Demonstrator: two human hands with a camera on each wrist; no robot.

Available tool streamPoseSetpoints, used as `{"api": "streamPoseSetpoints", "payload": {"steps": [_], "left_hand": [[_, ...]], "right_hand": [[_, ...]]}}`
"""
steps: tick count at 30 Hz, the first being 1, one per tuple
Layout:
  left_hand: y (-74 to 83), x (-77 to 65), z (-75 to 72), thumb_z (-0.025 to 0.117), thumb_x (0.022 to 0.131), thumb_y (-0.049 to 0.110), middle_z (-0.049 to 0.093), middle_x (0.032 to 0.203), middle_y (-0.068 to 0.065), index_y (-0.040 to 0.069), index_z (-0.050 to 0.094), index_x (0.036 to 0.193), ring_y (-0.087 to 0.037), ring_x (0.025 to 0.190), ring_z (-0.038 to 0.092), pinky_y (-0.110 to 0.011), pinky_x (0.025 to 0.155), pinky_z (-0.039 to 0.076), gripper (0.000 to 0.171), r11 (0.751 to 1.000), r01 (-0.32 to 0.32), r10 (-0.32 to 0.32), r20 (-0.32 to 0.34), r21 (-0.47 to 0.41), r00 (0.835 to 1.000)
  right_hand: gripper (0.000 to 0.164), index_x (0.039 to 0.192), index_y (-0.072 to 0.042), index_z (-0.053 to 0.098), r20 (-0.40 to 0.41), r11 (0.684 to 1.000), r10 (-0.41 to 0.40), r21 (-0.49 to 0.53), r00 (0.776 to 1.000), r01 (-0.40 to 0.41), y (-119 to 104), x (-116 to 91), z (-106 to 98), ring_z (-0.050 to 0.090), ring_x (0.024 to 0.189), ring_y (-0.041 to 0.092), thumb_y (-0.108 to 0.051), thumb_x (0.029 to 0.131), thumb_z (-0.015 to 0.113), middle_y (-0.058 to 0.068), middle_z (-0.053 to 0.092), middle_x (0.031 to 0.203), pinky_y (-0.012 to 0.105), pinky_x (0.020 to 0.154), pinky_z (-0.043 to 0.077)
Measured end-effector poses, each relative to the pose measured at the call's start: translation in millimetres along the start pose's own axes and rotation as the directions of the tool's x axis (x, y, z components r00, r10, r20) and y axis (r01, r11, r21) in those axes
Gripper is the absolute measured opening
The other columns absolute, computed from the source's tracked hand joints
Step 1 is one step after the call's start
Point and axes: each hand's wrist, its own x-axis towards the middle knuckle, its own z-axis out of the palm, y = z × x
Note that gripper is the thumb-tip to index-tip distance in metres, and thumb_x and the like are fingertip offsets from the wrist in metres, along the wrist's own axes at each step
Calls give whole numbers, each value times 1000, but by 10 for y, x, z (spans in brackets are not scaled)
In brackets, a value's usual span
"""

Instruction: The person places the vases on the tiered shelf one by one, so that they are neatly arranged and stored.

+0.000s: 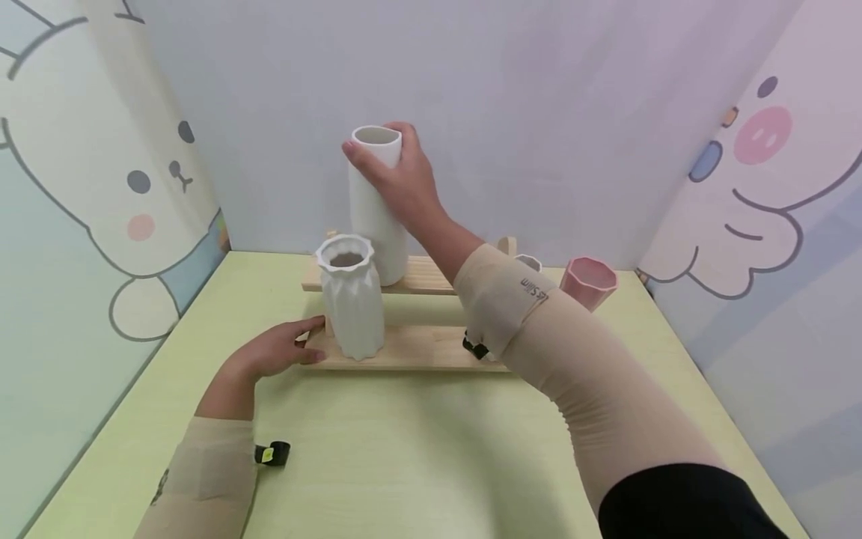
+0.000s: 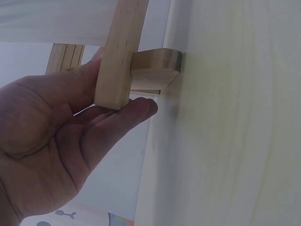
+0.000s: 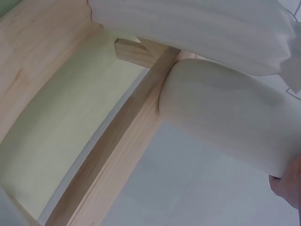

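In the head view my right hand grips a tall smooth white vase just below its rim, thumb on the near side. The vase stands upright, its base right at the upper shelf of a two-tier wooden rack. My left hand holds the rack's left end; the left wrist view shows thumb and fingers on either side of the shelf end. Between the hands, a shorter white pleated vase stands on the lower shelf. The right wrist view shows the tall vase's base beside the pleated vase.
To the right of the rack is a pink faceted cup. A white rim shows behind my right forearm, which hides the rack's right part. Cartoon-printed panels enclose the pale yellow-green table at the back and sides.
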Motion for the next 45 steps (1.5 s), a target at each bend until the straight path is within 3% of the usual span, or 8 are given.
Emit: {"api": "streamPoseSetpoints", "payload": {"steps": [24, 39, 45], "left_hand": [[-9, 3, -27, 69, 90, 39, 31, 157, -22, 14, 30, 155, -49, 131, 46, -62, 105, 37, 80, 1000, 7, -7, 3, -2, 1000], [-22, -10, -8, 69, 91, 38, 30, 157, -22, 13, 30, 156, -49, 131, 45, -62, 106, 36, 80, 1000, 2, -2, -3, -12, 1000], [12, -17, -26, 69, 91, 39, 30, 157, -23, 14, 30, 155, -48, 131, 46, -62, 106, 37, 80, 1000, 6, -6, -10, -4, 1000]], "right_hand": [[62, 131, -27, 47, -93, 1000, -17, -6, 996, 16, 51, 15, 175, 62, 88, 12, -53, 82, 73, -3, 63, 105, 27, 67, 54], [63, 133, -31, 45, -41, 1000, 22, -12, 999, -22, 68, 30, 151, 63, 89, 13, -55, 82, 72, -3, 63, 107, 28, 66, 55], [63, 133, -29, 46, -61, 1000, -12, -9, 998, 12, 57, 26, 186, 63, 88, 13, -54, 82, 73, -3, 64, 106, 28, 65, 55]]}}
